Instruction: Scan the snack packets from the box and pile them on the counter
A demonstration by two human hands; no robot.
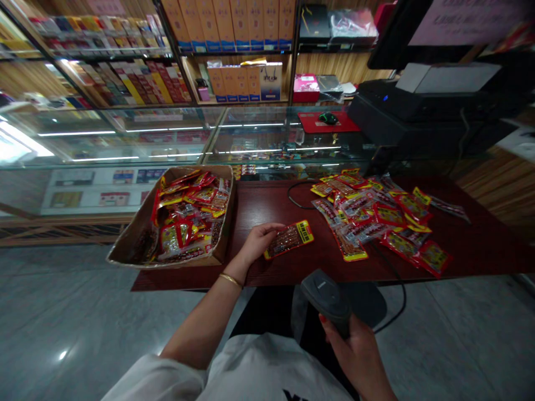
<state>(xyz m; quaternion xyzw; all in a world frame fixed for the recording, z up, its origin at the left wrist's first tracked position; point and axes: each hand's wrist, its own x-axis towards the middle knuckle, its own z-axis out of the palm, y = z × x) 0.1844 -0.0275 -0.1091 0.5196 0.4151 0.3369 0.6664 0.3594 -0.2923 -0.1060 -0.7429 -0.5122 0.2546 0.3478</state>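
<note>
My left hand point(259, 240) pinches the left end of a snack packet point(290, 239), a flat red-and-yellow pack with brown contents showing, low over the dark red table. Below and to the right, my right hand point(355, 351) is wrapped round the handle of a black barcode scanner point(328, 298), its head turned up toward the packet. Left of my left hand stands an open cardboard box point(129, 245) filled with similar packets point(188, 217). A loose pile of snack packets point(371, 211) is spread on the table to the right.
The table point(259, 203) backs onto a glass display counter point(167, 139). A black cable point(404, 295) hangs by the table's front edge. Behind are a mouse on a red mat point(309, 123), a black till machine point(418, 111) and shelves of boxed goods point(234, 25).
</note>
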